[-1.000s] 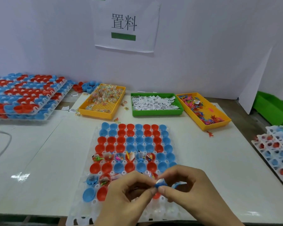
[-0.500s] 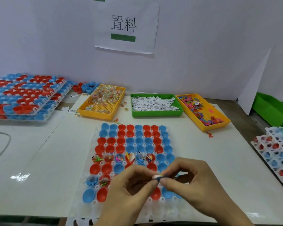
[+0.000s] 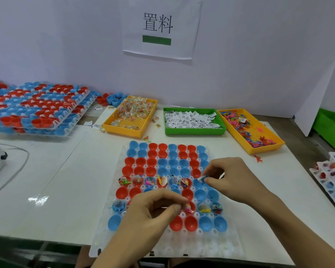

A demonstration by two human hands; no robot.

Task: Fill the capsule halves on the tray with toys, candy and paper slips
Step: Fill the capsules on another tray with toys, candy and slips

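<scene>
Right hand (image 3: 234,180) grip pinched on toy and slip (image 3: 203,178) over blue capsule half (image 3: 198,183), ready to drop; left hand (image 3: 155,211) grip pinching something small, unclear, above tray (image 3: 104,240).

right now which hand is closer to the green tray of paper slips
Right. The right hand is over the capsule tray's right side, below the green tray. The left hand sits lower, toward the tray's near end.

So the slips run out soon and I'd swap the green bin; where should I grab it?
Take the green bin by its two short end walls, a hand coming down on each from above. The rim is raised, and the long sides are awkward: a wall behind, the capsule tray in front. The right end sits close to the yellow toy bin, so fingers have little room there.
</scene>
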